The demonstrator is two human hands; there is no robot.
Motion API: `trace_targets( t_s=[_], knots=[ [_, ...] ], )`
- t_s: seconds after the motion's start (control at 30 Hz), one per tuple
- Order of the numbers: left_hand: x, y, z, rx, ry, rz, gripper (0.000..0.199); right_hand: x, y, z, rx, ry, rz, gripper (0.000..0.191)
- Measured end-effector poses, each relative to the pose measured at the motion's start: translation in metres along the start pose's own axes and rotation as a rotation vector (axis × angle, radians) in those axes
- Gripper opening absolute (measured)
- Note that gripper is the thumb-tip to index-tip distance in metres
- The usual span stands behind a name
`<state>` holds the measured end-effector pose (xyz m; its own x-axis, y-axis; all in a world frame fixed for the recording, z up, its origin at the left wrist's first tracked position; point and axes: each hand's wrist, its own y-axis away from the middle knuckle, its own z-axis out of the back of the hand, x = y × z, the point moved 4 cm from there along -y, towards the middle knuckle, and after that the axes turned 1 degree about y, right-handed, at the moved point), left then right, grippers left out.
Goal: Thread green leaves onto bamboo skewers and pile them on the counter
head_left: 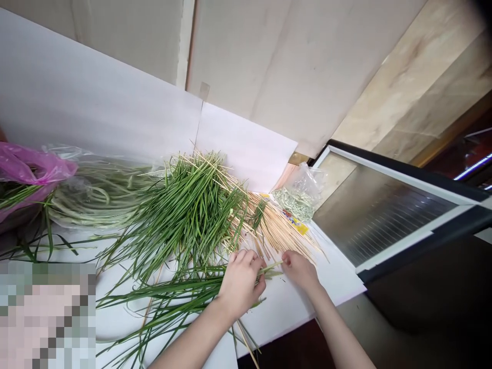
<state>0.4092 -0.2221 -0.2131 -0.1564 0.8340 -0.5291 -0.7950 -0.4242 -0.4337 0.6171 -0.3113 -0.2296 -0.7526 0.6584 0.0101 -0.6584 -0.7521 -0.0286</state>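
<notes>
My left hand (240, 282) is closed around a loose bunch of long green chives (184, 294), whose leaves trail off to the left. Pale stem ends stick out past its fingers toward my right hand (300, 270). The right thumb and forefinger are pinched at the tip of one chive stalk. Just behind both hands lies a big heap of chives (192, 205) on the white tabletop (277, 318). Thin bamboo skewers (279, 223) fan out beside the heap, several reaching close to my right hand.
Clear plastic holds long pale green beans (96, 197) at left, beside a pink bag (42, 164). A clear bag of small pale green pieces (298, 197) stands at back right. A dark-framed glass panel (380, 200) borders the right side; white boards (115, 102) line the back.
</notes>
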Motion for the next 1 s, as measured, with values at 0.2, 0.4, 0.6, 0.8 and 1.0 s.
trace_targets(
  t_s=[0.2, 0.4, 0.6, 0.8, 1.0],
  knots=[
    [0.0, 0.001, 0.002, -0.009, 0.005, 0.019, 0.017, -0.001, -0.003, -0.006, 0.011, 0.064, -0.054, 0.007],
    [0.005, -0.001, 0.003, -0.08, -0.005, 0.023, 0.004, -0.015, -0.001, -0.002, 0.02, 0.064, -0.071, 0.007],
    [0.007, -0.002, 0.013, -0.172, 0.001, 0.018, 0.013, -0.012, 0.002, -0.007, -0.019, 0.035, -0.045, 0.012],
    [0.008, -0.002, 0.012, -0.131, 0.002, 0.015, 0.002, -0.011, -0.008, -0.008, 0.043, 0.094, -0.093, 0.013],
    [0.008, -0.003, 0.008, -0.077, -0.001, 0.022, 0.003, -0.021, -0.001, 0.011, 0.056, 0.091, -0.1, 0.011]
  ],
)
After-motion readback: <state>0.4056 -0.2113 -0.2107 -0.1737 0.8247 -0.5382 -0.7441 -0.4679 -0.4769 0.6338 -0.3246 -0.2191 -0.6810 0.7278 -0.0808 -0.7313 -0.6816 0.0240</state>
